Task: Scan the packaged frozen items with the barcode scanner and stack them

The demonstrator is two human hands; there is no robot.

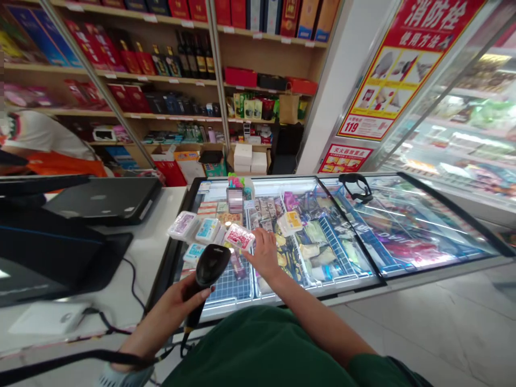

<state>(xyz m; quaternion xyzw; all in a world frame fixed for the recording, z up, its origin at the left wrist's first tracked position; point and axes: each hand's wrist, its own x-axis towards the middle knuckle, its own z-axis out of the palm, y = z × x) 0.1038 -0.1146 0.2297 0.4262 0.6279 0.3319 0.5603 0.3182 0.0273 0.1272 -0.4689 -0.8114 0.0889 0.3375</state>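
Note:
My left hand (177, 306) is wrapped round a black corded barcode scanner (212, 266), its head pointing forward over the freezer. Just ahead of it, my right hand (264, 252) grips a clear plastic box with a red-and-white label (239, 236) by its right end. Similar boxes sit on the freezer's glass lid: one with a purple label (184, 224), one with a blue label (207, 229) and another blue one (193, 252) partly behind the scanner. A box with a yellow label (291, 221) lies to the right of my right hand.
The glass-topped chest freezer (358, 285) holds baskets of packaged food. A black strap-like object (356, 188) rests on its far edge. On the left counter stand a closed black laptop (105, 196), a white box (48, 317) and cables. Another person (44, 140) is behind the counter, before shelves.

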